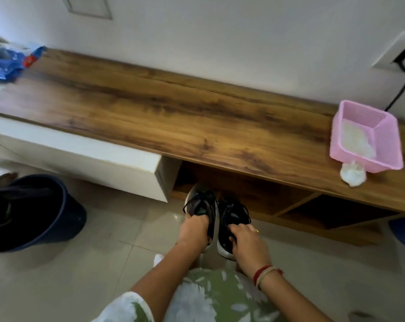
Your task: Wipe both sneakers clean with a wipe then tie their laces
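Two dark sneakers sit side by side, low before the desk (173,117): the left hand (193,231) is clamped on the left sneaker (200,205), the right hand (248,240) on the right sneaker (231,212). A crumpled wipe (352,175) lies on the desk beside the pink basket (387,145).

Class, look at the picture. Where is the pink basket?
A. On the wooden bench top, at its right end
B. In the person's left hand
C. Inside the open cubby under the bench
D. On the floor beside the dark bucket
A: the pink basket stands on the wooden bench top, near its right end, close to the front edge.
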`<state>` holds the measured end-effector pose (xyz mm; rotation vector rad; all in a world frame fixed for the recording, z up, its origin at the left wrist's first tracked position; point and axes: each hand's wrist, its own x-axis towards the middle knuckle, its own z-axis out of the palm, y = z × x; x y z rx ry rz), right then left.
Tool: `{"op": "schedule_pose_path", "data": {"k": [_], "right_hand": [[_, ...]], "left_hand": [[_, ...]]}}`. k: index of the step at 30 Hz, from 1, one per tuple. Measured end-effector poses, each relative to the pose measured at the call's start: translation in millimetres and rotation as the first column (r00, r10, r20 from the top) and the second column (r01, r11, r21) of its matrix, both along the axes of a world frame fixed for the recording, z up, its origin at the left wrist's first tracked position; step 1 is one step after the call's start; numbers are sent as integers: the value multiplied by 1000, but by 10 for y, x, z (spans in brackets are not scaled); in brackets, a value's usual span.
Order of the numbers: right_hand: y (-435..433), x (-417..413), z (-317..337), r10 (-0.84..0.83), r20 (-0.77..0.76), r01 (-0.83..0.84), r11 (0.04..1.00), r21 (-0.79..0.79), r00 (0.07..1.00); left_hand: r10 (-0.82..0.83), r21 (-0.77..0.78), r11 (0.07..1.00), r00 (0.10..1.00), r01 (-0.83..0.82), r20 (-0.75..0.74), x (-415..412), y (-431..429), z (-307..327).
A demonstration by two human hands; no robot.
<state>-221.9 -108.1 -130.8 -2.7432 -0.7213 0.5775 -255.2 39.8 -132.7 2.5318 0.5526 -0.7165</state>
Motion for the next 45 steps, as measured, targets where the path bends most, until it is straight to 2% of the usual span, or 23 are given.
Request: {"op": "schedule_pose_path", "data": {"k": [3, 8, 16, 22, 28, 32, 37, 42, 45], "right_hand": [[215, 243, -422, 10, 16, -10, 1000, -8, 1000], [454, 595, -1033, 25, 58, -22, 999, -46, 998], [695, 674, -1709, 137, 167, -112, 982, -151, 976], [798, 831, -2071, 224, 128, -190, 953, -234, 966], [1075, 1201, -2177, 179, 175, -143, 969, -199, 968], [1072, 1255, -2131, 141, 306, -101, 985, -143, 942], [1002, 1246, -2288, 158, 273, -125, 983, -133, 949], [1064, 1413, -2257, 84, 98, -69, 986, -149, 992], [1121, 1506, -2201, 69, 82, -57, 988, -143, 994]], "left_hand": [[4, 11, 1000, 1000, -4, 12, 222, 160, -367], [-24, 129, 991, 999, 19, 37, 484, 333, -837], [-11, 179, 984, 1000, 8, 17, 671, 507, -1430], [-19, 220, 975, 1000, 14, 20, 699, 709, -1835], [63, 164, 982, 980, -95, 188, 982, 858, -2001], [102, 156, 976, 949, -154, 298, 1063, 883, -2088], [22, 214, 973, 953, -90, 301, 1040, 862, -2157], [116, 139, 979, 966, -151, 230, 1255, 904, -2100], [139, 128, 977, 966, -169, 217, 1360, 878, -2056]]}}
